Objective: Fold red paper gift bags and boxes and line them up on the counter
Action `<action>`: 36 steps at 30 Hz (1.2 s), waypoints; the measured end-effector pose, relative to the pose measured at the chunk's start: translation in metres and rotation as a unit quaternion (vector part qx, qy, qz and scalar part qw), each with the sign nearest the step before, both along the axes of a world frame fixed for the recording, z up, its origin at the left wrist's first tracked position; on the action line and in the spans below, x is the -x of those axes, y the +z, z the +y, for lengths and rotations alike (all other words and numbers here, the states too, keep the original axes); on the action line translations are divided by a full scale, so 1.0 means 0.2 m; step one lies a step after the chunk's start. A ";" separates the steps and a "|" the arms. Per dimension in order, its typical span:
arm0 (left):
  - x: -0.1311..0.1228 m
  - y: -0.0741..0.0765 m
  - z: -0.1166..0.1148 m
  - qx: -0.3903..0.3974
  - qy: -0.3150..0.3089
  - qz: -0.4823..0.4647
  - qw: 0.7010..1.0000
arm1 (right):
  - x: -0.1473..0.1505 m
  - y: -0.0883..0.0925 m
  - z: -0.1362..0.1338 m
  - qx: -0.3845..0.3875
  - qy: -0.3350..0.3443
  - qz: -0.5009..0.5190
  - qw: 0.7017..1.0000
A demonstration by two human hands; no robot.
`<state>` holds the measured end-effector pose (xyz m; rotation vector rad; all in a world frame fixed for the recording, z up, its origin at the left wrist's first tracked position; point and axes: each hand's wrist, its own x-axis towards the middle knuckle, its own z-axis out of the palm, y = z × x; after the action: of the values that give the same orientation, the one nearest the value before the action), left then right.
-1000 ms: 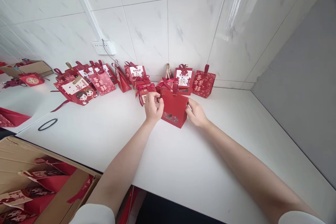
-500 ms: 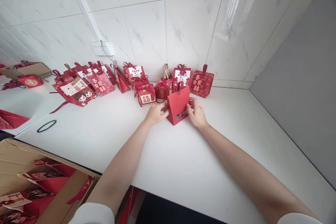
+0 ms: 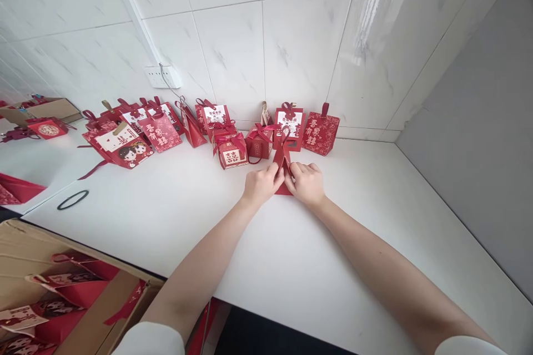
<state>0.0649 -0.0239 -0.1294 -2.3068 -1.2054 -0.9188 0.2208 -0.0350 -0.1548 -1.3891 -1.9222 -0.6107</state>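
A red triangular gift box (image 3: 282, 153) with a ribbon loop on top stands upright on the white table, its narrow side facing me. My left hand (image 3: 262, 183) is closed on its left side. My right hand (image 3: 306, 182) grips the right side, fingers curled close to the left ones. Much of the box's lower part is hidden behind both hands. Just behind it stands a red box with a white printed card (image 3: 290, 123). Left of my left hand sits a small red box with a bow (image 3: 232, 151).
Several red gift boxes (image 3: 160, 133) line the tiled wall. A patterned red box (image 3: 322, 132) stands at the right end. A black ring (image 3: 73, 199) lies on the table (image 3: 166, 216). At lower left, a cardboard carton (image 3: 102, 308) holds more red boxes. A grey panel (image 3: 470, 138) borders the right.
The gift box has been turned from its broad red face to its narrow side. Both hands have come closer together on it, my left hand shifting right.
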 end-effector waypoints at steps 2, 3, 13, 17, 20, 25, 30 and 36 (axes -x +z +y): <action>-0.01 0.01 0.00 -0.002 0.009 0.006 1.000 | -0.01 0.00 0.01 -0.005 0.001 -0.014 1.000; -0.02 0.01 0.00 -0.003 0.011 0.010 1.000 | -0.01 0.01 0.01 -0.006 0.003 -0.021 1.000; 0.01 -0.02 0.04 0.107 0.029 0.030 0.993 | -0.04 -0.02 0.01 0.073 0.001 -0.014 0.997; 0.08 -0.07 0.08 0.211 0.000 0.111 0.971 | -0.09 -0.06 0.00 0.185 -0.022 -0.014 0.982; 0.10 -0.09 0.10 0.239 -0.009 0.118 0.964 | -0.12 -0.08 0.01 0.259 -0.003 -0.020 0.966; 0.09 -0.09 0.11 0.248 0.008 0.103 0.963 | -0.12 -0.07 0.00 0.275 0.018 -0.024 0.961; 0.08 -0.10 0.11 0.242 -0.016 0.113 0.964 | -0.11 -0.07 -0.01 0.278 0.021 -0.027 0.960; 0.04 -0.12 0.11 0.240 0.014 0.106 0.965 | -0.11 -0.07 0.00 0.285 0.014 -0.021 0.958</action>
<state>0.0577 -0.0015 -0.1539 -2.6600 -1.4846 -0.3779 0.2427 -0.0354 -0.1698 -1.6936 -2.2525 -0.0592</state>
